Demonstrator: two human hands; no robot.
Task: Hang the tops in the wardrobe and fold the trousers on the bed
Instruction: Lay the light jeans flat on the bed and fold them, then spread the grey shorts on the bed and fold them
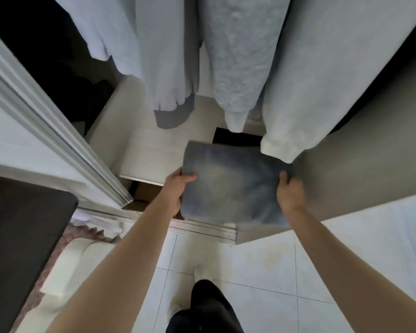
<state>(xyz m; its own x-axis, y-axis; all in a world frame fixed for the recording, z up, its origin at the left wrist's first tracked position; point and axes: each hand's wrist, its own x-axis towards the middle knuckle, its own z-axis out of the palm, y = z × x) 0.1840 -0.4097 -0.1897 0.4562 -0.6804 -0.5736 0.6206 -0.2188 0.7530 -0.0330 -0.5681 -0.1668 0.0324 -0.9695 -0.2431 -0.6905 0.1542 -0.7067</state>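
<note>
Folded trousers (233,183): grey-blue bundle, carried level at wardrobe opening, above shelf (151,150). Left hand (178,188) grips left edge, right hand (289,191) grips right edge; two-sided hold likely keeps folds intact. Hung tops (235,56) overhead.

I see the folded trousers (233,186), grey-blue faded denim, as a flat squarish bundle held level at the wardrobe (139,145) opening, above its pale inner shelf. Beyond them the tops (240,56) hang in a row, pale grey and white, hems and sleeve cuffs dangling just behind the bundle's far edge.
</note>
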